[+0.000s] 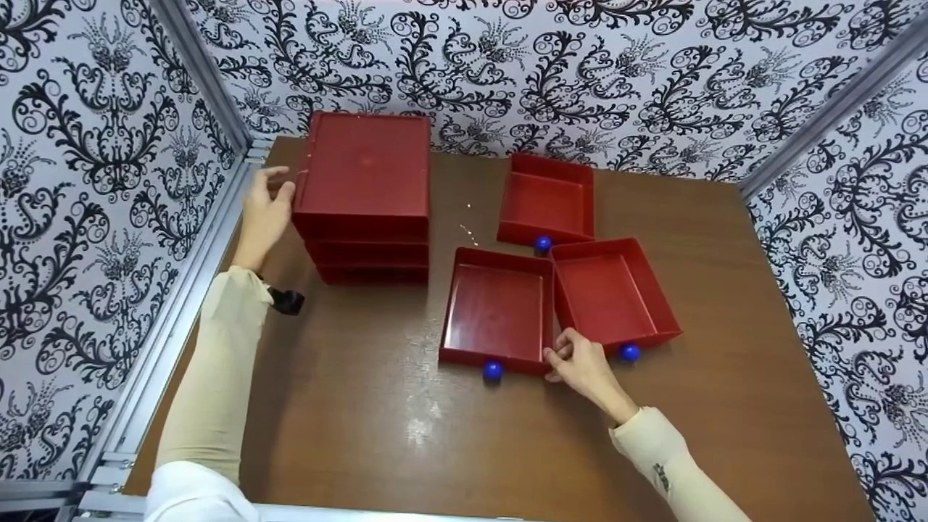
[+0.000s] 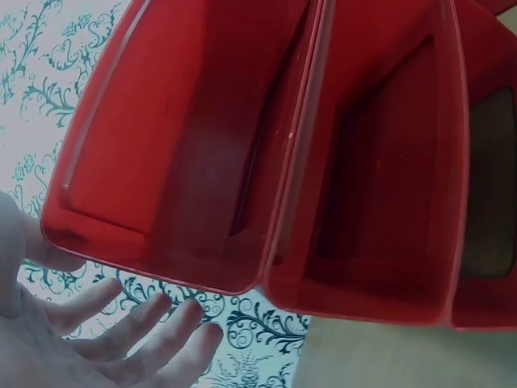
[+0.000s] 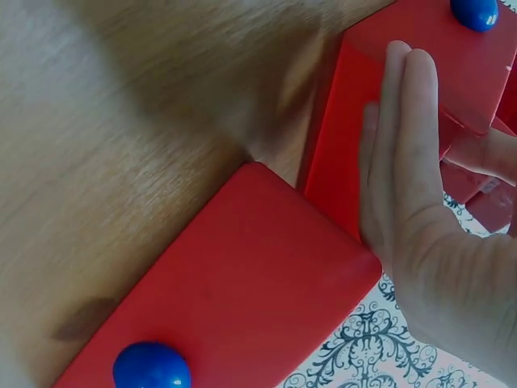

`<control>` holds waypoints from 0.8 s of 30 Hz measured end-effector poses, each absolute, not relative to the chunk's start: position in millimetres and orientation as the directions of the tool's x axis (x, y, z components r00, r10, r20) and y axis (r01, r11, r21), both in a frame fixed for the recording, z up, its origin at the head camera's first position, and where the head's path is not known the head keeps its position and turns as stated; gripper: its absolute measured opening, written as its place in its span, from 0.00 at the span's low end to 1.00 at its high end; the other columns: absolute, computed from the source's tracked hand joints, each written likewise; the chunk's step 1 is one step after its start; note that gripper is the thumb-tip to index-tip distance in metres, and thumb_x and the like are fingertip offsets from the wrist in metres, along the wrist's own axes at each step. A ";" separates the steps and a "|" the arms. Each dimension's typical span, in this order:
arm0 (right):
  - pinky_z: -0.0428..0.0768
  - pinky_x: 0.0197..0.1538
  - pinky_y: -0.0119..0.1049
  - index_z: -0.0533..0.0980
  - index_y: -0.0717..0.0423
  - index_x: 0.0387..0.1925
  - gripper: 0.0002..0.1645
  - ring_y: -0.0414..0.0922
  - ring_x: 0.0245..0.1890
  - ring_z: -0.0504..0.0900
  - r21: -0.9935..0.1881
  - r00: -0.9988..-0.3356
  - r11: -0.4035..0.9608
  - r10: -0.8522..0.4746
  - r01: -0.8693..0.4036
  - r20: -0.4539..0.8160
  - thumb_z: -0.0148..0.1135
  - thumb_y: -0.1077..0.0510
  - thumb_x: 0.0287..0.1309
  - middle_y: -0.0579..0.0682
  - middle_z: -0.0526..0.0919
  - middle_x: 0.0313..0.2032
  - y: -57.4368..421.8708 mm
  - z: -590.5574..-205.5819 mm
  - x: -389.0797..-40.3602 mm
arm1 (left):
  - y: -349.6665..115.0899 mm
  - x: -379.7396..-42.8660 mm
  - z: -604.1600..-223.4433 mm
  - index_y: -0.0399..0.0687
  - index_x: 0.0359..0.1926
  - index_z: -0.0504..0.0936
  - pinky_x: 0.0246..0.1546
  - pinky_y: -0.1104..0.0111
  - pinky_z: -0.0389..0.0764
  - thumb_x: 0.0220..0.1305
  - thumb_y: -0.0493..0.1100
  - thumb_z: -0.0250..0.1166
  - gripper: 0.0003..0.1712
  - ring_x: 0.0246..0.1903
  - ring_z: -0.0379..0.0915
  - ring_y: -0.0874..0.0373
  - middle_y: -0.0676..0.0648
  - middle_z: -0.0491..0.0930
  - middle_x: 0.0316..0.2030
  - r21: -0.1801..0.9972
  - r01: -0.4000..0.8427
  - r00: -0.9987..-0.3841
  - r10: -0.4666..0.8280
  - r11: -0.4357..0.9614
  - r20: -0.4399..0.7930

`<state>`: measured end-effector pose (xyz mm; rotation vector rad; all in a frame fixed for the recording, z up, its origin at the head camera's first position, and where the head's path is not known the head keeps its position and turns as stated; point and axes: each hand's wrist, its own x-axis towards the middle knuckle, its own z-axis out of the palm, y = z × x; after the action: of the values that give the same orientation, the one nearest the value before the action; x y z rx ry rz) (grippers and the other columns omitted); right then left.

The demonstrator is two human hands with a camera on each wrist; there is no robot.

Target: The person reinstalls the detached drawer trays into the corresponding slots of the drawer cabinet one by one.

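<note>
1. Left: the left arm reaches forward along the table (image 1: 348, 435), its sleeve (image 1: 217, 362) ending just above the wrist, where a black device (image 1: 286, 301) sits.
2. The left hand (image 1: 267, 214) is raised beside the cabinet's left wall, fingers extended and loosely spread, thumb apart, gripping nothing. Part of the thumb is hidden behind the cabinet in the left wrist view; whether it touches the wall is hard to tell.
3. One red cabinet (image 1: 366, 167) stands at the back left, with three slots facing front. The slots' insides are dark from the head; in the left wrist view the third is cut off at the edge.
4. Three red drawers lie out on the table, each with one blue knob, three in all. The near drawer (image 1: 496, 308), front and centre, has its knob (image 1: 493, 371) towards the person.
5. Behind it, near the wall, is the back drawer (image 1: 547, 203); its knob (image 1: 543, 244) is just beside the right drawer's corner.
6. The right hand (image 1: 580, 366) comes in low from the right and pinches the near drawer's front right corner, thumb opposite nearly straight fingers; the thumb is partly hidden in the right wrist view.
7. The right drawer (image 1: 612, 293) sits turned at an angle, with its knob (image 1: 629, 352) in front.
</note>
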<state>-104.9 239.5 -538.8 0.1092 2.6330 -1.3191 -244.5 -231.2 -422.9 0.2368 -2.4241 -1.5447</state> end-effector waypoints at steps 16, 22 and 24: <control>0.88 0.29 0.41 0.71 0.62 0.30 0.06 0.52 0.21 0.88 -0.799 -0.984 0.582 0.013 0.154 -0.180 0.61 0.69 0.58 0.52 0.75 0.24 235.6 -538.4 -103.7 | -229.0 -236.9 -423.8 0.39 0.66 0.72 0.49 0.79 0.69 0.76 0.45 0.51 0.24 0.42 0.65 0.74 0.36 0.75 0.60 0.936 -0.019 -0.971 -0.231 0.352 0.068; 0.87 0.28 0.39 0.70 0.62 0.30 0.07 0.51 0.21 0.88 -0.784 -0.988 0.610 -0.006 0.116 -0.152 0.59 0.71 0.58 0.53 0.77 0.23 235.2 -538.3 -101.7 | -228.5 -236.8 -424.5 0.40 0.66 0.71 0.51 0.78 0.68 0.76 0.48 0.51 0.25 0.44 0.65 0.74 0.37 0.75 0.60 0.934 -0.029 -0.973 -0.226 0.355 0.055; 0.87 0.28 0.37 0.70 0.62 0.30 0.07 0.51 0.21 0.87 -0.776 -0.990 0.624 -0.018 0.097 -0.139 0.59 0.72 0.58 0.53 0.78 0.23 235.1 -538.5 -100.3 | -228.3 -236.8 -424.6 0.40 0.67 0.71 0.50 0.78 0.69 0.76 0.48 0.51 0.25 0.44 0.65 0.73 0.37 0.75 0.61 0.936 -0.032 -0.974 -0.222 0.350 0.050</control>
<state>-100.3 235.1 -538.5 0.0660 2.7091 -1.3063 -236.8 -228.3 -424.6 0.2314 -2.4382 -1.6851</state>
